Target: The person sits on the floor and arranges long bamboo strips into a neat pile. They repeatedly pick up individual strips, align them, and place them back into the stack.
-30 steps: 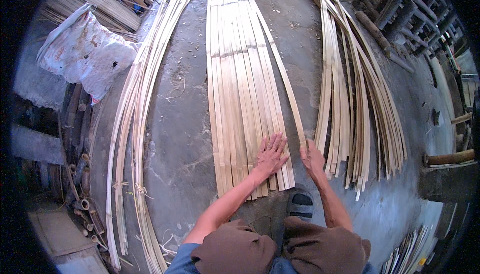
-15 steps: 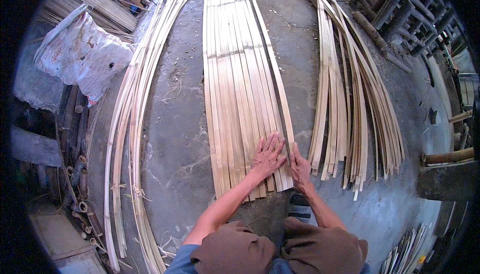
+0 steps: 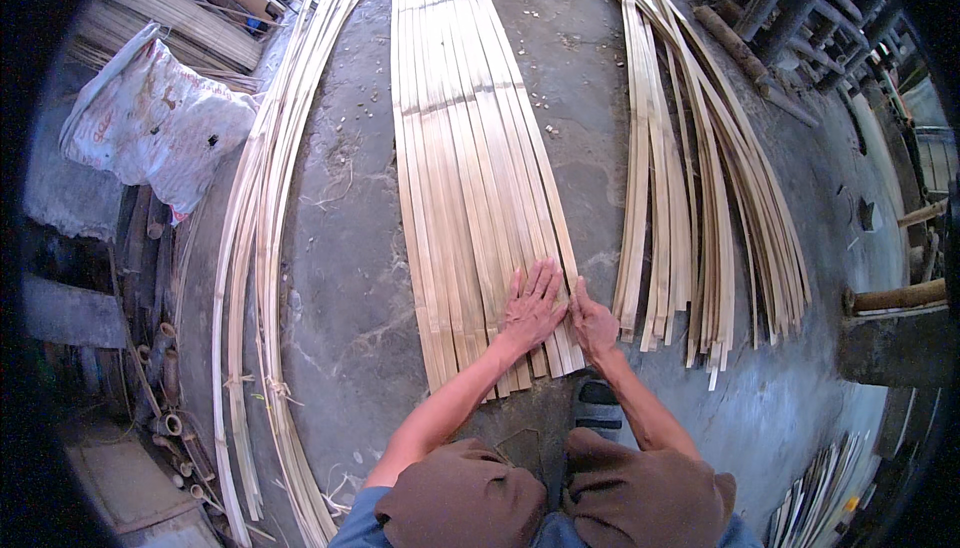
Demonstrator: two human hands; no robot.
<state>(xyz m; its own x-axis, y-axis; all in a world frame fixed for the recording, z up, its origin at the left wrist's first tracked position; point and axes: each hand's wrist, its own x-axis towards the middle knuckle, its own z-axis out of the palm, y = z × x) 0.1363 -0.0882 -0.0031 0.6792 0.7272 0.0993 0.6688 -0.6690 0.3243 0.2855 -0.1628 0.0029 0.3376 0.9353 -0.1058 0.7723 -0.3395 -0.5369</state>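
Observation:
A row of long, pale bamboo strips [image 3: 460, 198] lies side by side on the floor, running away from me, with dark joint lines crossing it. My left hand [image 3: 533, 308] rests flat near the strips' near ends, its fingers stretched out and slightly spread. At the row's right edge, my right hand [image 3: 595, 326] is closed on the outermost bamboo strip [image 3: 545, 183], thumb pointing forward. That strip sits close against its neighbour. Part of my right hand's grip is hidden from above.
Bundled bamboo strips [image 3: 265, 208] lie on the left, tied near their close ends. More loose strips [image 3: 735, 168] fan out on the right. A white sack [image 3: 160, 113] and bamboo poles [image 3: 165, 368] stand at far left; a dark bamboo frame [image 3: 810, 8] stands far right.
The outermost strip, apart from the row before, has come in against it as my right hand moved slightly left and forward. My left hand stays flat on the strips.

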